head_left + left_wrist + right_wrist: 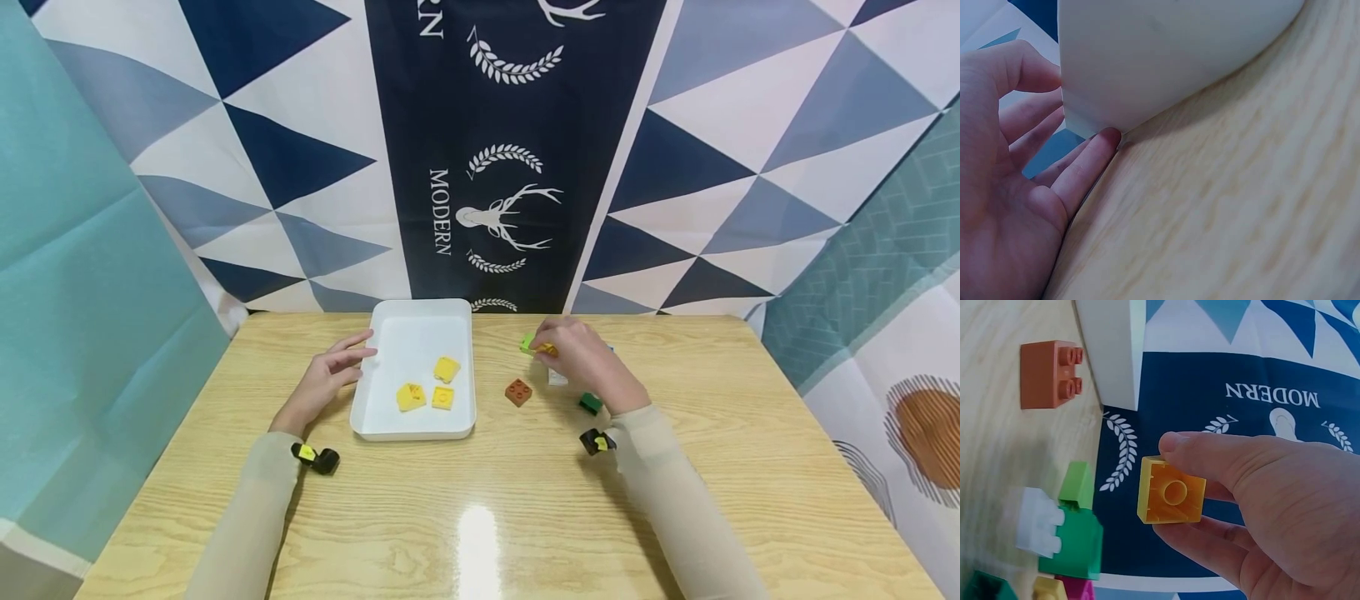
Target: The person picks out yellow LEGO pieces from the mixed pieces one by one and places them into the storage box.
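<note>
My right hand [581, 354] pinches a yellow toy brick [1171, 492] between thumb and fingers, with the brick's hollow underside showing in the right wrist view. To the left, a white tray [405, 337] holds several yellow bricks [446, 370]. My left hand [321, 385] is beside the tray's left wall, its fingers loosely extended. In the left wrist view the fingertips [1109, 139] rest against the tray's outer side, near its base. An orange-brown brick [518, 392] lies between the tray and my right hand.
Around my right hand lie a light green brick [1077, 485], a white one [1036, 522], a green one [1079, 540], a dark green one [590, 403], a small yellow one [1049, 589] and a magenta one [1077, 589]. A patterned cloth [517, 275] hangs behind the wooden table [390, 517].
</note>
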A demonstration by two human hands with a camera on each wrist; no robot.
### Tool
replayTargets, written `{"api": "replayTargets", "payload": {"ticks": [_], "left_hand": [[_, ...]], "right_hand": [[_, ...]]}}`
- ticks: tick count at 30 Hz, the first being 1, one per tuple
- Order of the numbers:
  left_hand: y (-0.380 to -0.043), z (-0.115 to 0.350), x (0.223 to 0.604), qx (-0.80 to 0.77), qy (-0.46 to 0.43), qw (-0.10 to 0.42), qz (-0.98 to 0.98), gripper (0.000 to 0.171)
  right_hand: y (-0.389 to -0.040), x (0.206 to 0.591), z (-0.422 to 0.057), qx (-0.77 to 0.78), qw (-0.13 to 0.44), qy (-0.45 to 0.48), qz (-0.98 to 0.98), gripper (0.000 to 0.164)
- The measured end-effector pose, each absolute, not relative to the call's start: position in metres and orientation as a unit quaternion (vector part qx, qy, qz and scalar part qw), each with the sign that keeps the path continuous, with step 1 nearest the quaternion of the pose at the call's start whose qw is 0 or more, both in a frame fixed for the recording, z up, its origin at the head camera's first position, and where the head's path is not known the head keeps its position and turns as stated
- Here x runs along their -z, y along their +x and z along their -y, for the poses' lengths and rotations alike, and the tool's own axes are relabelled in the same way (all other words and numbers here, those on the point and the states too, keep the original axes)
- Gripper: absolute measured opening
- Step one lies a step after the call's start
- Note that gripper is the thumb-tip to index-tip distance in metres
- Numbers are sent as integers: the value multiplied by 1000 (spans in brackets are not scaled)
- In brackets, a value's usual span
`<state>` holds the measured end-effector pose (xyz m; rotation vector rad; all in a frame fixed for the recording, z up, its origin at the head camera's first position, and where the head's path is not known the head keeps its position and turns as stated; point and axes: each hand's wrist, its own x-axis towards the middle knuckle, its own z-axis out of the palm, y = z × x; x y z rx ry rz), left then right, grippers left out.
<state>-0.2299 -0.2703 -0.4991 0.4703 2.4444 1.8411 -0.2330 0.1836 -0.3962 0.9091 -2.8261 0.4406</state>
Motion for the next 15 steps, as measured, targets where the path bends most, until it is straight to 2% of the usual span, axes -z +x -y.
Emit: {"api": "replayTargets", "payload": {"ticks": [15], "left_hand": [[-230, 270, 498, -597, 150, 24, -788, 39]], "right_hand": [[-242, 399, -184, -158, 69, 315, 933, 14]]}}
